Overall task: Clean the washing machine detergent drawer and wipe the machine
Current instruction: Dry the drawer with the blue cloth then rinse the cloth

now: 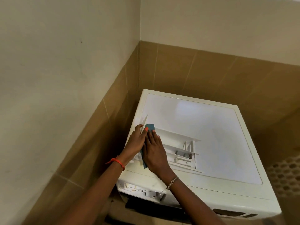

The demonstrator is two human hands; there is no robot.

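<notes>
A white washing machine [211,127] stands in a tiled corner. Its white detergent drawer [178,150] has been taken out and lies on the machine's top, compartments facing me. My left hand [135,142] grips the drawer's left end panel, whose pale edge sticks up past my fingers. My right hand [154,151] presses a blue-green cloth [150,127] flat against that same end of the drawer, fingers straight. The cloth shows above my fingertips and below my palm. The empty drawer slot [138,190] is open at the machine's front left.
Brown wall tiles [178,67] run behind and to the left of the machine, close to its left side. A honeycomb-patterned surface [285,176] shows at the right edge. The right half of the machine's top is bare.
</notes>
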